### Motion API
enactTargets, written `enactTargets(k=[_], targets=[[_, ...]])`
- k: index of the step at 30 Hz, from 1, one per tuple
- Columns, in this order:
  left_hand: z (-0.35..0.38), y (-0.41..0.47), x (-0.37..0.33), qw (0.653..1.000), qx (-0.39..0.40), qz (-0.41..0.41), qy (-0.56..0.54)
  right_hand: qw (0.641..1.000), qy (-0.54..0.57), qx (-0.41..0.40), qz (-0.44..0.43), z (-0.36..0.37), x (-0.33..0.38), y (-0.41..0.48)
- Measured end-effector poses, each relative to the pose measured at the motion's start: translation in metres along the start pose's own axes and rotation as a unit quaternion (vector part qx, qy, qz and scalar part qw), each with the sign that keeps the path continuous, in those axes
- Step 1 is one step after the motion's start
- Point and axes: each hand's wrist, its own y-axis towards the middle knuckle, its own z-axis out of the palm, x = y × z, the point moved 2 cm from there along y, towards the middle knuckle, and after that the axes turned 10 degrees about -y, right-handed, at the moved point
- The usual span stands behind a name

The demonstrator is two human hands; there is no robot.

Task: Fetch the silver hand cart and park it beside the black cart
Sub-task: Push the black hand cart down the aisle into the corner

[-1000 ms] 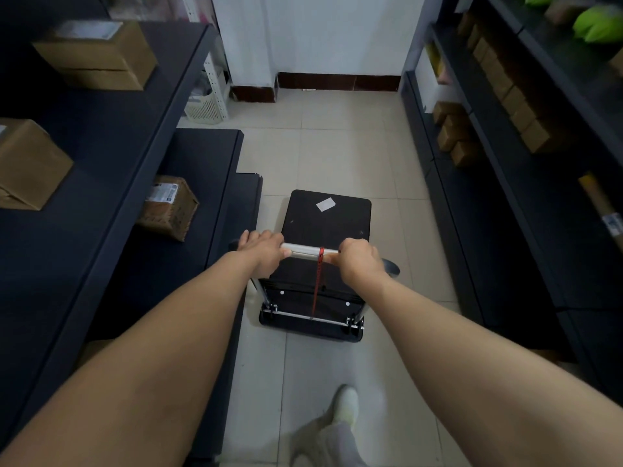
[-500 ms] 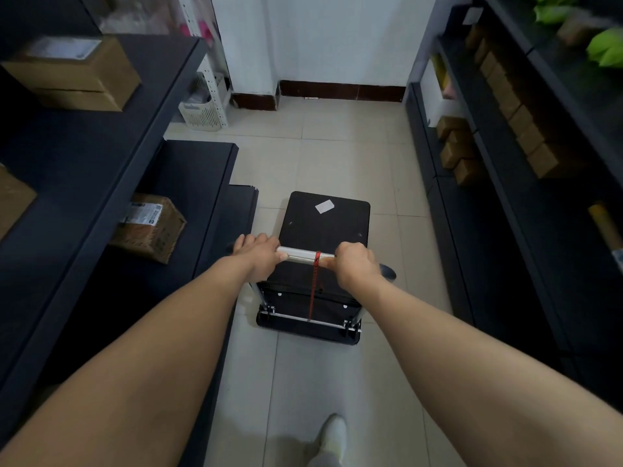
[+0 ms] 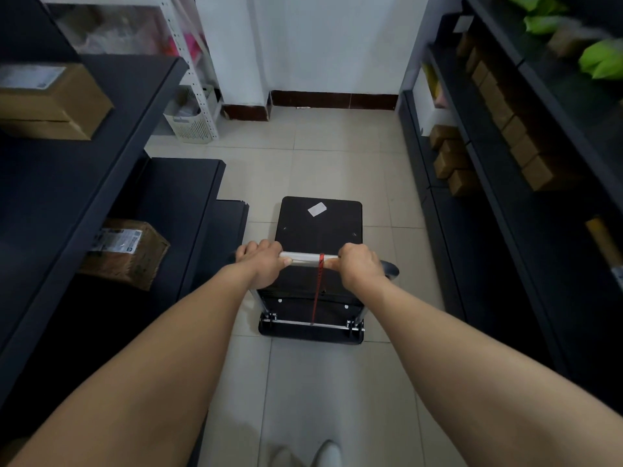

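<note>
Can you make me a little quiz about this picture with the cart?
1. True or false: the left hand and the right hand both grip the handle of the hand cart.
2. What colour is the strap hanging from the handle? A) blue B) red C) yellow
3. Fill in: the white sticker lies on the hand cart's end that is ____ from the person (near or far).

Key: 1 true; 2 B; 3 far.
</note>
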Motion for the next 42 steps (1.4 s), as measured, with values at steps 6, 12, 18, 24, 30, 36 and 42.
enactTargets(k=[6, 12, 18, 24, 30, 36, 42], targets=[[-0.015, 0.028, -0.009, 1.000, 0.006, 0.003, 0.007, 1.000, 0.005, -0.003, 0.003, -0.014, -0.006, 0.030], [-0.038, 0.064, -0.015, 0.999, 0.033, 0.008, 0.010, 1.000, -0.005, -0.007, -0.002, -0.035, -0.009, 0.063], [-0.055, 0.098, -0.027, 0.999, 0.045, 0.014, 0.015, 1.000, 0.008, -0.003, 0.011, -0.049, -0.017, 0.106], [-0.073, 0.131, -0.041, 0.999, 0.045, 0.018, 0.014, 0.999, 0.024, -0.006, 0.042, -0.059, -0.025, 0.153], [-0.087, 0.162, -0.052, 0.999, 0.044, 0.010, 0.018, 0.999, 0.010, -0.020, 0.037, -0.071, -0.035, 0.190], [-0.097, 0.189, -0.067, 0.999, 0.045, 0.006, 0.028, 0.999, -0.001, -0.026, 0.028, -0.084, -0.049, 0.223], [-0.107, 0.215, -0.086, 0.999, 0.037, -0.003, 0.014, 1.000, -0.007, -0.026, 0.011, -0.098, -0.066, 0.257]])
